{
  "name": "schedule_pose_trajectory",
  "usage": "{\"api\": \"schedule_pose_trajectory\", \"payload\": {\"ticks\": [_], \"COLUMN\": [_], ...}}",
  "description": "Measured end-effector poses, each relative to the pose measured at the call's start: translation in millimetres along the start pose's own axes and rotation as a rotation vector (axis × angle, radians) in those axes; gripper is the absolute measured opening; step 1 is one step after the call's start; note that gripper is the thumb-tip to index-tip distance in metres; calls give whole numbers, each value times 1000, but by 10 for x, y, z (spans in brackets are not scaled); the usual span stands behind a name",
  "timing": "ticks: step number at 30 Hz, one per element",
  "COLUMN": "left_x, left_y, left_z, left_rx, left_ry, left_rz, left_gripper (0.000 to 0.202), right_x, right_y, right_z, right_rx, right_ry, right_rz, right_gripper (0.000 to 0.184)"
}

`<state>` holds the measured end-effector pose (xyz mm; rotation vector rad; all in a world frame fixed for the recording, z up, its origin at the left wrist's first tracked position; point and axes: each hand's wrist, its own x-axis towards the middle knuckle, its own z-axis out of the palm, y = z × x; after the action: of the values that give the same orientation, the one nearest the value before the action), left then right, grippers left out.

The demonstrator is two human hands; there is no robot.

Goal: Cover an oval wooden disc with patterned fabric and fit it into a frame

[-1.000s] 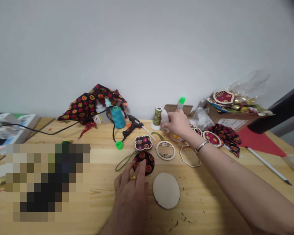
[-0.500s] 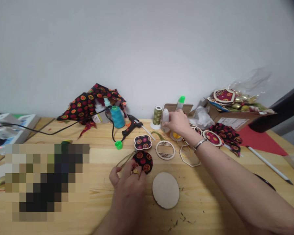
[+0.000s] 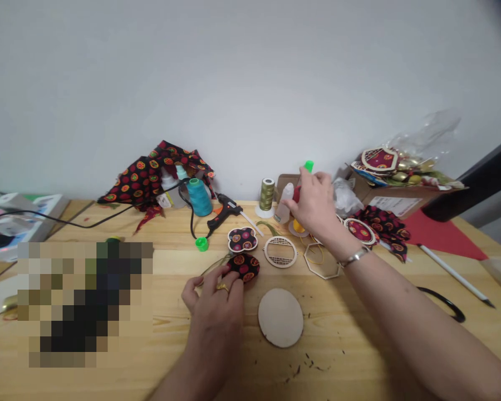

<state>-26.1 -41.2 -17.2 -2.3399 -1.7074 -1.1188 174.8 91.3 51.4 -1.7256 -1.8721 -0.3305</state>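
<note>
My left hand (image 3: 217, 306) has its fingers curled on the near edge of a round piece of black cloth (image 3: 246, 267) with red and orange prints, and the fingertips partly cover it. At the back of the table, my right hand (image 3: 315, 203) has thumb and fingers apart. It is beside a green-capped tube (image 3: 308, 166), mostly hidden behind the fingers. The thumb is close to a small whitish bottle (image 3: 284, 203); whether they touch, I cannot tell. A plain round board (image 3: 280, 317) lies flat right of my left hand.
Behind the cloth are a quatrefoil piece (image 3: 242, 239), a round lattice frame (image 3: 280, 252) and an octagonal frame (image 3: 321, 273). A glue gun (image 3: 223, 214), teal thread cone (image 3: 200, 197) and green thread spool (image 3: 267, 195) stand farther back. At right are a cardboard box (image 3: 394, 200) and pencil (image 3: 455, 275).
My right hand has moved slightly right, away from the whitish bottle, with its fingers spreading near the green-capped tube. The round cloth under my left hand now looks more tilted.
</note>
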Motion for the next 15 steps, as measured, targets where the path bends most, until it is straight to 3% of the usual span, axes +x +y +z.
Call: {"api": "schedule_pose_trajectory", "payload": {"ticks": [2, 4, 6, 8, 12, 15], "left_x": [28, 65, 105, 133, 131, 119], "left_y": [36, 92, 158, 213, 264, 278], "left_z": [-83, -194, -292, -337, -276, -209], "left_rx": [-46, -323, -697, -1063, -1496, -1571], "left_ry": [-18, -140, -360, -488, -536, -559], "left_rz": [-46, -158, -418, -678, -1042, -1119], "left_gripper": [16, 11, 11, 11, 10, 9], "right_x": [-146, -344, -565, -775, -1094, -1247], "right_y": [-67, -132, -172, -175, -100, -48], "right_z": [-171, -317, -405, -433, -386, -338], "right_rx": [69, 246, 492, 778, 1178, 1322], "right_ry": [123, 43, -159, -380, -823, -956], "right_rz": [-103, -176, -131, 15, 307, 406], "right_gripper": [48, 23, 30, 34, 40, 32]}}
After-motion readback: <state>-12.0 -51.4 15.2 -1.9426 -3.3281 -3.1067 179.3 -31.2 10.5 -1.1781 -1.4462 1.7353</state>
